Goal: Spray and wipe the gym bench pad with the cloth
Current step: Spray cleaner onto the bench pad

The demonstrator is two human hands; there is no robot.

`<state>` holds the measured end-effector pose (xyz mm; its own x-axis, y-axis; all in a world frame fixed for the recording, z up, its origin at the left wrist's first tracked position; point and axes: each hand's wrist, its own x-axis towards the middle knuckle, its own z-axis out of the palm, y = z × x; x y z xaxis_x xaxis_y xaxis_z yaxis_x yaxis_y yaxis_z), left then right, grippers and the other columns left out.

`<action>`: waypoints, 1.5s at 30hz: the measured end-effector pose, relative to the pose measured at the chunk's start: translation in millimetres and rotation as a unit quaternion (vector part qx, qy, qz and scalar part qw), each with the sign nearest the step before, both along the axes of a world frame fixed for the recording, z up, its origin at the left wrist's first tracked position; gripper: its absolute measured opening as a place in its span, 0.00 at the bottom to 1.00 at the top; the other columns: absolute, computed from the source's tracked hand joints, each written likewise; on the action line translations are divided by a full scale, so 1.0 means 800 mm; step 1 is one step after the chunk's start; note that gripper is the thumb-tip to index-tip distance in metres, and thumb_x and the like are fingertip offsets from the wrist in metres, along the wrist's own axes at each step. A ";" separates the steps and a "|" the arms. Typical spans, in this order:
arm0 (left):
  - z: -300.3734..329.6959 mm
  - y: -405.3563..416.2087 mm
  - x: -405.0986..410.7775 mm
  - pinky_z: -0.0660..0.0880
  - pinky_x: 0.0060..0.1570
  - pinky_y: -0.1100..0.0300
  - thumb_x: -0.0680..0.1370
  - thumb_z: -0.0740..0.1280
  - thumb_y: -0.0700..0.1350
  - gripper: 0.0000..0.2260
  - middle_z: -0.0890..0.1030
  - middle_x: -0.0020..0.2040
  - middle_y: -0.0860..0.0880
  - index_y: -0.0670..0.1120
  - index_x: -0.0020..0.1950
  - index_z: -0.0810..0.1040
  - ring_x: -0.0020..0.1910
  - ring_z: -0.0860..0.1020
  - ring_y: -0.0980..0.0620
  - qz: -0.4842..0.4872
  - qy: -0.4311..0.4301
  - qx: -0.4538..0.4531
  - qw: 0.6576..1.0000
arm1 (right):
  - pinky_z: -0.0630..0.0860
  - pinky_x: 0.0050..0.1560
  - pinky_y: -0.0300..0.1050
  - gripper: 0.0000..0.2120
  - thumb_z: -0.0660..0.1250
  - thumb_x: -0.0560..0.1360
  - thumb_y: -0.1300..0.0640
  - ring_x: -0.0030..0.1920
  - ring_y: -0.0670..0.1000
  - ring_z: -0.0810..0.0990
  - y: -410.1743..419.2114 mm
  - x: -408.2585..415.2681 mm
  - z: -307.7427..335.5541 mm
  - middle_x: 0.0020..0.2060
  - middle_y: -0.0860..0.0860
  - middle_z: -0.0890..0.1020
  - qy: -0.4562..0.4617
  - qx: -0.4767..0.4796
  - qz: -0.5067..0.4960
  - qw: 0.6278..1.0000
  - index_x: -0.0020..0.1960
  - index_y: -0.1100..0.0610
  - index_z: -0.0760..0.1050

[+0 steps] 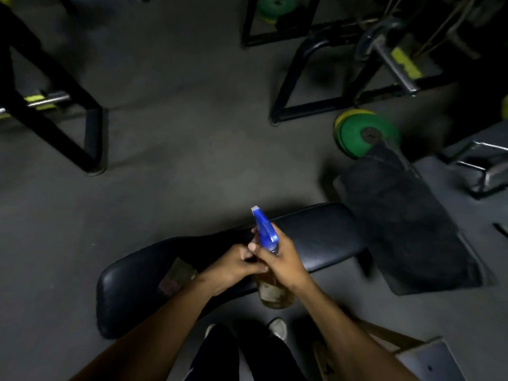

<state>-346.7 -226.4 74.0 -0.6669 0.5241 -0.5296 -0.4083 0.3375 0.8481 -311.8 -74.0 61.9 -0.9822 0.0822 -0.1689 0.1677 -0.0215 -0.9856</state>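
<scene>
Dim gym floor, black bench pad point(316, 237) near.
Right hand point(280, 259) grips the spray bottle point(268, 243); left hand point(233, 266) fingers curl against it.

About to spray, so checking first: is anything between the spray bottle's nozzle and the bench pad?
Nothing visible blocks it. The right hand holds the spray bottle upright above the bench pad, with the left hand at its neck. A folded cloth lies on the pad's left part; the rest is bare.
</scene>
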 end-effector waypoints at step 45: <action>-0.474 0.240 -0.077 0.53 0.78 0.38 0.75 0.56 0.66 0.44 0.46 0.84 0.44 0.43 0.83 0.49 0.83 0.45 0.46 -0.443 0.504 -0.291 0.682 | 0.82 0.49 0.58 0.13 0.70 0.64 0.47 0.39 0.54 0.85 0.172 0.033 -0.350 0.35 0.48 0.85 -0.301 0.084 -0.447 0.838 0.48 0.45 0.78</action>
